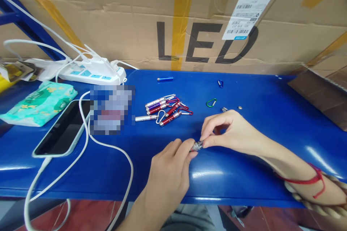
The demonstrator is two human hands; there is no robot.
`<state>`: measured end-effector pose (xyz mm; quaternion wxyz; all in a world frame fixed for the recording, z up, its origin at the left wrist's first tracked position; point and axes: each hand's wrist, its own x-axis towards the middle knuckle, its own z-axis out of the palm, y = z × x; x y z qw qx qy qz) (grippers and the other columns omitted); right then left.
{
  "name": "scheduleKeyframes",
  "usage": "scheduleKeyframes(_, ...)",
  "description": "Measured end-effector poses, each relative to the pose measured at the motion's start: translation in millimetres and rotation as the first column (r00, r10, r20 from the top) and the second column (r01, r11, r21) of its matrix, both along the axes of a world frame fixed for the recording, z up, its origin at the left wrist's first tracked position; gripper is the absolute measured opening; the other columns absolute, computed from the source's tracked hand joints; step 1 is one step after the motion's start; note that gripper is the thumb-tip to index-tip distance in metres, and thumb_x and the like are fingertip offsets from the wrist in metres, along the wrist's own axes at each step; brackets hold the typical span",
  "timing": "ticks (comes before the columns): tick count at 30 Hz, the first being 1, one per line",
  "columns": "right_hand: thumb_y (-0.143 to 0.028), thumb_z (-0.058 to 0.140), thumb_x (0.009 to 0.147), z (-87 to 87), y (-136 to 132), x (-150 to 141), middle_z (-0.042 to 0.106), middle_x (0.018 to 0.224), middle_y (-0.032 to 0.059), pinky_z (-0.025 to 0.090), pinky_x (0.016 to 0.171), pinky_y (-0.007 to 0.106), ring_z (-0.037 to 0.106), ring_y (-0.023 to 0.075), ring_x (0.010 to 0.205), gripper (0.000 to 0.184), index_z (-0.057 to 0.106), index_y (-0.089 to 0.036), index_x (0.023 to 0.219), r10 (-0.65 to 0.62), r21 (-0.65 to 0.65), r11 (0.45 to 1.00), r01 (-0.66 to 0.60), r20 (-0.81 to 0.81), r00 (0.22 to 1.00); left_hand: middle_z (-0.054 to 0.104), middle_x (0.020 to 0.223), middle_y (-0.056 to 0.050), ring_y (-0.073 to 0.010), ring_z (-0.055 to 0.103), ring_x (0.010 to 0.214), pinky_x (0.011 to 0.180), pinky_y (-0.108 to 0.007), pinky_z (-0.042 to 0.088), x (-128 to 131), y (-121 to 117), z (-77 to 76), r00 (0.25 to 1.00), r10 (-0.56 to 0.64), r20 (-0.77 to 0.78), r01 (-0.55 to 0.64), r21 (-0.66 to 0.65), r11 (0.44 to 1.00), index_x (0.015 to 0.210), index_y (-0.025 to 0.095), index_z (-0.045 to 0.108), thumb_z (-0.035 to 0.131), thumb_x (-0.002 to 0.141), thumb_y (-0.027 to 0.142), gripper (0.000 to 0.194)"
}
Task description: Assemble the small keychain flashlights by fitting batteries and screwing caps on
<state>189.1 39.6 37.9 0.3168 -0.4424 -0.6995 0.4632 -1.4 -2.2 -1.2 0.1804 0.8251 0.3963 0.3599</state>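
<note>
My left hand (170,168) is closed around a small metal flashlight (197,146), and only its silvery end shows past the thumb and forefinger. At that end, the thumb and forefinger of my right hand (234,133) pinch together; whether a tiny part sits between them is hidden. Beyond my hands lies a group of several pen-shaped keychain flashlights (155,109) in red, purple and silver, with carabiners attached. Small silvery pieces that look like button cells (224,109) lie just behind my right hand. A green carabiner (211,102) rests farther back.
A blue tube (165,79) and a blue carabiner (220,83) lie toward the back of the blue table (260,94). To the left are a phone (63,128) with a white cable, a tissue pack (40,103) and a power strip (92,72). A large cardboard box (130,18) stands behind.
</note>
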Motion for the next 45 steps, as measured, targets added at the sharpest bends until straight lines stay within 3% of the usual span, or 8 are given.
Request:
scheduleKeyframes(10,-0.014,0.084,0.051,-11.9,2.6,-3.2,0.069,0.058,-0.0022,0.047,0.050,0.018,0.059,0.0080,0.051,0.014,0.073,-0.020,0.058,-0.060,-0.241,0.970,0.033,-0.104,0.993,0.057,0.071,0.001,-0.0131,0.060,0.056,0.044,-0.024,0.037,0.5,-1.2,-6.8,0.987,0.048,-0.153,-0.036,0.083,0.996,0.101,0.018,0.049,0.016,0.103,0.027,0.034)
scheduleKeyframes(15,-0.011,0.086,0.047,-14.1,-0.3,-5.4,0.066,0.052,-0.0039,0.042,0.042,0.012,0.053,0.0040,0.044,0.018,0.072,-0.019,0.056,-0.124,-0.445,0.895,0.025,-0.195,0.973,0.056,0.070,0.001,-0.0144,0.058,0.054,0.044,-0.025,0.038,0.9,-1.7,-9.5,0.972,0.102,-0.210,-0.064,0.179,0.982,0.104,0.017,0.048,0.022,0.103,0.023,0.027)
scheduleKeyframes(20,-0.015,0.086,0.045,-19.0,-0.1,-8.9,0.059,0.043,-0.0046,0.028,0.026,0.012,0.038,0.0013,0.031,0.017,0.072,-0.018,0.054,-0.178,-0.599,0.799,0.062,-0.136,0.975,0.056,0.069,0.000,-0.0144,0.055,0.049,0.041,-0.026,0.038,2.0,-2.8,-10.4,0.943,0.122,-0.309,-0.051,0.231,0.972,0.102,0.015,0.050,0.022,0.102,0.021,0.029)
scheduleKeyframes(25,-0.017,0.086,0.046,-20.3,3.4,-9.6,0.059,0.042,-0.0045,0.031,0.026,0.012,0.039,0.0020,0.030,0.017,0.073,-0.017,0.058,-0.193,-0.653,0.753,0.085,-0.095,0.977,0.060,0.071,-0.001,-0.0139,0.057,0.050,0.042,-0.026,0.040,3.7,-1.0,-12.5,0.934,0.148,-0.326,-0.061,0.264,0.963,0.102,0.012,0.051,0.027,0.102,0.020,0.025)
scheduleKeyframes(30,-0.015,0.084,0.049,-19.9,3.7,-8.8,0.069,0.054,-0.0018,0.035,0.027,0.011,0.047,0.0036,0.034,0.023,0.072,-0.016,0.069,-0.229,-0.705,0.707,0.056,-0.153,0.961,0.064,0.072,-0.003,-0.0130,0.060,0.051,0.043,-0.024,0.042,1.7,1.3,-14.8,0.939,0.137,-0.316,-0.051,0.266,0.963,0.101,0.010,0.052,0.029,0.101,0.017,0.023)
scheduleKeyframes(34,-0.015,0.082,0.053,-19.2,1.5,-11.3,0.067,0.052,-0.0041,0.035,0.027,0.010,0.048,0.0041,0.034,0.028,0.071,-0.017,0.078,-0.243,-0.728,0.686,0.012,-0.214,0.946,0.066,0.077,-0.003,-0.0115,0.063,0.057,0.047,-0.021,0.045,-3.0,1.0,-12.3,0.936,0.084,-0.343,-0.011,0.211,0.978,0.114,0.011,0.049,0.027,0.102,0.016,0.026)
scheduleKeyframes(39,-0.016,0.084,0.051,-16.7,0.6,-15.5,0.065,0.049,-0.0052,0.033,0.028,0.011,0.048,0.0044,0.035,0.035,0.070,-0.017,0.083,-0.248,-0.747,0.665,0.014,-0.203,0.947,0.064,0.068,0.001,-0.0103,0.058,0.046,0.044,-0.022,0.044,-5.8,3.3,-7.4,0.953,0.005,-0.303,0.034,0.124,0.992,0.114,0.016,0.048,0.023,0.103,0.017,0.027)
scheduleKeyframes(45,-0.019,0.082,0.056,-16.4,-1.0,-13.2,0.066,0.053,-0.0037,0.039,0.036,0.013,0.051,0.0051,0.040,0.027,0.072,-0.018,0.081,-0.166,-0.633,0.774,-0.027,-0.244,0.956,0.066,0.078,0.003,-0.0137,0.060,0.051,0.046,-0.025,0.044,-6.9,0.3,-4.6,0.996,0.010,-0.089,-0.023,-0.149,0.989,0.109,0.023,0.048,0.018,0.103,0.028,0.030)
